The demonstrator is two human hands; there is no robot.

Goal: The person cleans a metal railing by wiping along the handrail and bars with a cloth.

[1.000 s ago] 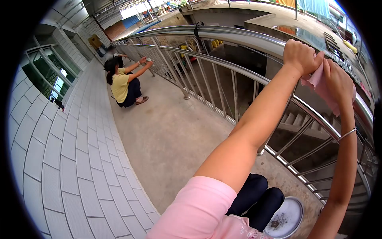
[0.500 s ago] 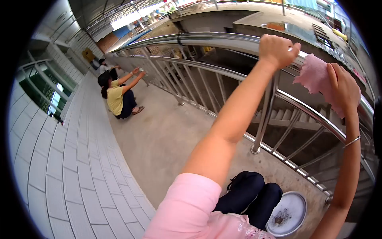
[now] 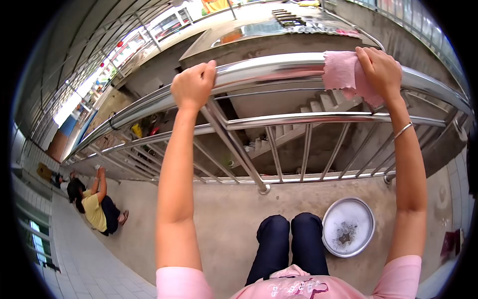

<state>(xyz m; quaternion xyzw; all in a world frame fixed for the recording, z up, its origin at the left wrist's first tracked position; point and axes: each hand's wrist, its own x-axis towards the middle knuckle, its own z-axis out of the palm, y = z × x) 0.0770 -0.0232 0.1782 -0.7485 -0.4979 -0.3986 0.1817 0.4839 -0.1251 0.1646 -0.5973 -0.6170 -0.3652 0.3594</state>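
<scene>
My left hand [image 3: 194,85] is closed around the top handrail [image 3: 274,68] of a shiny metal railing, left of the post. Further right, my right hand [image 3: 382,74] presses a pink cloth [image 3: 343,72] onto the same rail, its fingers curled over the cloth. The cloth has a ragged edge, and part of it hangs down the near side of the rail. On the floor beside my knees stands a round metal basin [image 3: 372,220] holding white suds [image 3: 356,214] with a dark patch in the middle.
To the left, a co-worker in a yellow shirt [image 3: 94,212] squats by the railing, with another person [image 3: 63,183] farther off. A tiled wall [image 3: 74,271] runs along the left. Beyond the bars, concrete stairs [image 3: 284,130] lie below. A dark red object [image 3: 450,244] sits at far right.
My view has swung right, bringing the railing in front of me. My right hand now has the cloth on the handrail; the left hand still grips the rail.
</scene>
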